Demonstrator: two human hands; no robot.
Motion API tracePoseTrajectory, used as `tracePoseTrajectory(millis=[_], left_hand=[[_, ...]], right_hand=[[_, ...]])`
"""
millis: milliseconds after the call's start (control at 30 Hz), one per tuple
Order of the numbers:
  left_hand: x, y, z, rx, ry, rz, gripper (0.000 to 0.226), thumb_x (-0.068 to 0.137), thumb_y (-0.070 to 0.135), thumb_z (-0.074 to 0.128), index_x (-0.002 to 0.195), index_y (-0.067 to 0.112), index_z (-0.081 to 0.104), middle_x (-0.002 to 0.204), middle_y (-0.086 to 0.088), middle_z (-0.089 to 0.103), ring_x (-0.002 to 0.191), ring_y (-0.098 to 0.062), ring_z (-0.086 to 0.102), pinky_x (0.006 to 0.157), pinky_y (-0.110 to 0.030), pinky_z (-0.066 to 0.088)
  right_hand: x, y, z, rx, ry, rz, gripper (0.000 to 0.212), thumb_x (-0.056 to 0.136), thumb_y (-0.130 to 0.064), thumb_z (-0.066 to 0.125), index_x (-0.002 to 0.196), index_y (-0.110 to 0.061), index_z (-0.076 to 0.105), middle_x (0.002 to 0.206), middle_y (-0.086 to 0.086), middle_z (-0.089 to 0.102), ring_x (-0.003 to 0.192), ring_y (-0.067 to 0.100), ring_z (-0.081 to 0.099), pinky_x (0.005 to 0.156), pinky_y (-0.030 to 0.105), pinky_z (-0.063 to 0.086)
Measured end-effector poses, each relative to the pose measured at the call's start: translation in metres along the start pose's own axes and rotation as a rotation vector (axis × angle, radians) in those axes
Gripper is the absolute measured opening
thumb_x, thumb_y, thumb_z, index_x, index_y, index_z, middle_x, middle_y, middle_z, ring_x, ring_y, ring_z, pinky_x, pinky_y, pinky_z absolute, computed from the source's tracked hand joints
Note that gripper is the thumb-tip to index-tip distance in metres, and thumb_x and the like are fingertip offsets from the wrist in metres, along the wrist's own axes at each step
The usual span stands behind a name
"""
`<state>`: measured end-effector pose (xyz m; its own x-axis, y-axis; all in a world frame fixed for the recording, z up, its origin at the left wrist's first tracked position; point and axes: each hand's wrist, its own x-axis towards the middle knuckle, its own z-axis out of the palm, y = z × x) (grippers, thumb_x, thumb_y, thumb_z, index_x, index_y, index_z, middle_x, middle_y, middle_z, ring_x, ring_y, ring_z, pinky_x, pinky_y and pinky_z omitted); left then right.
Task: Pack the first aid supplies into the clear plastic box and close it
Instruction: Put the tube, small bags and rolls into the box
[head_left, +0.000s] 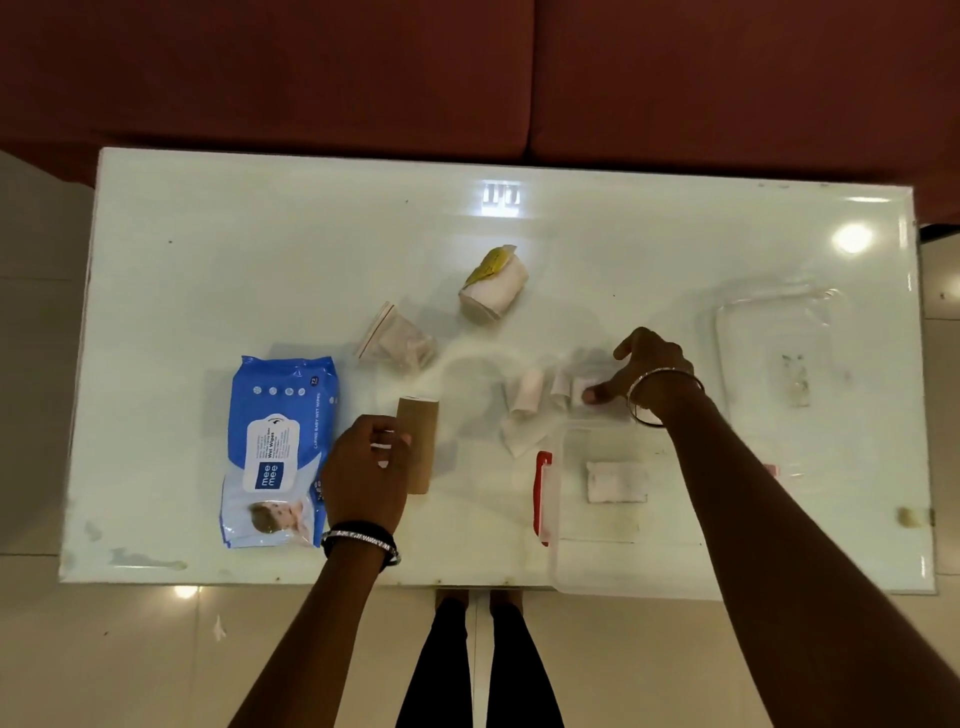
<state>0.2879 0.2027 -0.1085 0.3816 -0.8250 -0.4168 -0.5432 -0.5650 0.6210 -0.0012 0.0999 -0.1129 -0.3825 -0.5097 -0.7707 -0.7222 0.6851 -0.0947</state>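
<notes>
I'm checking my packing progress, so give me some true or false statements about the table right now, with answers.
1. The clear plastic box holds one small white roll. True.
2. The wet wipes pack is inside the box. False: it lies on the table, left of the box.
3. The left hand is at the brown roll. True.
4. The lid is on the box. False: it lies apart, beyond the right hand.

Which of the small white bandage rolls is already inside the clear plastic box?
The white bandage roll lying alone on the clear plastic box's floor; the others remain on the table beyond it.
</notes>
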Motion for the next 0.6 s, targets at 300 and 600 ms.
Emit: tracePoseTrajectory(millis=[300,600], left_hand=[[0.010,-0.011,0.023,0.204,-0.147,-0.100,0.057,0.074,0.042,0.077,0.118,0.012,0.056,0.108,-0.010,0.065,0.097,-0.029,0.063,0.082,-0.045,0.054],[-0.009,0.006,0.021,0.063,-0.218,-0.096,0.040,0.077,0.042,0.075,0.102,0.015,0.062,0.091,0.000,0.066,0.074,-0.012,0.059,0.063,-0.024,0.045]], right_hand=[[-0.047,0.026,0.001,0.447,0.501,-0.221,0.043,0.063,-0.038,0.088,0.095,-0.015,0.072,0.100,0.005,0.070,0.088,0.017,0.063,0.069,0.021,0.047],[-0.132,0.096,0.018,1.009,0.416,-0.322,0.060,0.062,-0.021,0.088,0.115,-0.029,0.062,0.098,-0.003,0.075,0.094,0.013,0.071,0.078,0.029,0.060]])
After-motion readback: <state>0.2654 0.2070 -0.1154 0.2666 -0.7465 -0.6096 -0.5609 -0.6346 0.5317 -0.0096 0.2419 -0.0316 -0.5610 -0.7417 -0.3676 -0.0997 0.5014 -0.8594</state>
